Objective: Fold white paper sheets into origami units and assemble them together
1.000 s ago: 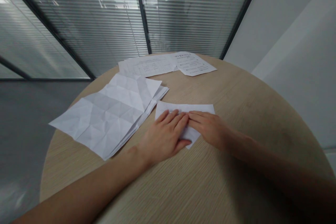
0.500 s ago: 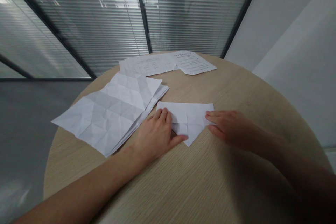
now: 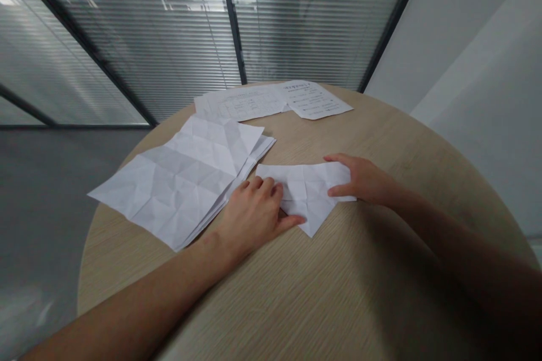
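A folded sheet of white paper [image 3: 302, 180] lies on the table before me, straight along its far edge and coming to a point near me. My left hand [image 3: 256, 208] is at its left side, fingers curled on the paper and thumb stretched along the lower left edge. At the right end, my right hand [image 3: 355, 180] grips the paper, its thumb on the near part and its fingers around the far edge. Part of the paper's left side is hidden under my left hand.
Left of my hands, a large creased sheet [image 3: 186, 175] rests on a stack of white paper [image 3: 258, 151]. Two printed sheets [image 3: 313, 100] lie at the far edge of the round wooden table [image 3: 296, 293]. Glass with blinds [image 3: 148, 28] stands behind it.
My right hand has shifted from lying flat at the paper's right edge to gripping its right end, with fingers at the far edge. The right end now looks wider and lifted.
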Motion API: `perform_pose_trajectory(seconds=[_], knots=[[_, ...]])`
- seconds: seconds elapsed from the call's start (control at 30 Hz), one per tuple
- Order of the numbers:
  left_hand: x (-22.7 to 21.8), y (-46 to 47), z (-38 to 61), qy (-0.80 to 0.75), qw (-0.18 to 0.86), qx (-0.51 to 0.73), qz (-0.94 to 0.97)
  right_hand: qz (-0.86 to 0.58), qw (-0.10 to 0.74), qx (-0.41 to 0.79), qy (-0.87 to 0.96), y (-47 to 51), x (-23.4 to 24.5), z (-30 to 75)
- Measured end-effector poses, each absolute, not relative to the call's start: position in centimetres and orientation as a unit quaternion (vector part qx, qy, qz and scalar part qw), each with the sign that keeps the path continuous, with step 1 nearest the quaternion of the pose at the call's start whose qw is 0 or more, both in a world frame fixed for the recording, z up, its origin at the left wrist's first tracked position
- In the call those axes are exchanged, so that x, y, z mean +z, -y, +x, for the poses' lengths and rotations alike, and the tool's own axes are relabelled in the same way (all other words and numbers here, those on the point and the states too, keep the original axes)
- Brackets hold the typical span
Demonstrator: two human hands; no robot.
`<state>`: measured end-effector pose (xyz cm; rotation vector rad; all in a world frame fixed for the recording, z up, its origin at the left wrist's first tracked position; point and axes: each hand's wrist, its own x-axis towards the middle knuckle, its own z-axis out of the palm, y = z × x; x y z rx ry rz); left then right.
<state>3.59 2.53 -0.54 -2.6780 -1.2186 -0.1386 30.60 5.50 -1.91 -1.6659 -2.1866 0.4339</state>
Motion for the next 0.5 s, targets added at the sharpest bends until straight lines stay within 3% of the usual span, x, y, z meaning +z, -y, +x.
perform_pose_trajectory(seconds=[0.17,0.27,0.37,0.43,0.5], knots=[[-1.0,-2.9,3.1,0.397,0.103,-0.122,-0.904,-0.593,0.241,0.107,0.761,-4.5,-0.2,30.5],[-0.9,-2.9,2.5,0.382,0.155,-0.237,-0.880,-0.604,0.360,-0.029,0.711,-2.4,1.8,30.3],[-0.4,-2.4,1.9,0.390,0.210,-0.325,-0.835,-0.507,0.463,-0.137,0.714,-0.3,3.1,30.1],[-0.2,-2.1,1.7,0.401,0.226,-0.340,-0.820,-0.460,0.429,-0.114,0.769,0.5,2.8,30.0],[-0.2,-2.2,1.6,0.381,0.214,-0.304,-0.847,-0.434,0.342,-0.041,0.832,0.4,1.7,30.2]])
